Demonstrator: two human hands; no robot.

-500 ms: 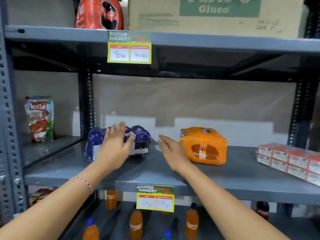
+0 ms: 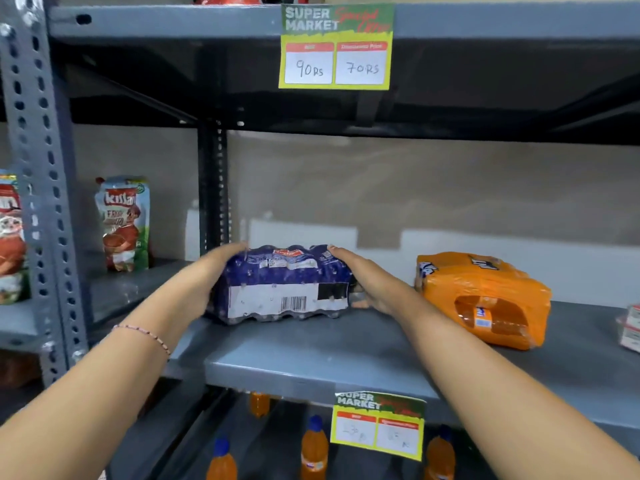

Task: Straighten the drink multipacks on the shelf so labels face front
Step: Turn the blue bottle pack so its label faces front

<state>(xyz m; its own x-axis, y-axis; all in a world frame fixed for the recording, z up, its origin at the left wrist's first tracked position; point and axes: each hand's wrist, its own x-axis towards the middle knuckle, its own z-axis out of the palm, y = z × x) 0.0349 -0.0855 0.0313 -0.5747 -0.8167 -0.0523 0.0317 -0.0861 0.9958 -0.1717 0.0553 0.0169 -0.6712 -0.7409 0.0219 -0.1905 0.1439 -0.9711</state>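
A blue shrink-wrapped drink multipack (image 2: 282, 284) lies on the grey middle shelf (image 2: 311, 362), its white barcode panel turned toward me. My left hand (image 2: 214, 271) presses its left end and my right hand (image 2: 367, 282) cups its right end, so both hands grip it. To the right, an orange multipack (image 2: 485, 296) rests at an angle on the same shelf, untouched.
A pouch of ketchup (image 2: 123, 223) stands on the left bay's shelf. Price tags hang from the upper shelf edge (image 2: 336, 46) and the middle shelf edge (image 2: 379, 424). Orange bottles (image 2: 313, 448) stand below. Red-white cartons (image 2: 630, 327) sit at far right.
Both hands have closed on the ends of the blue multipack, which now sits square with its barcode side forward. The view has moved closer to the shelf.
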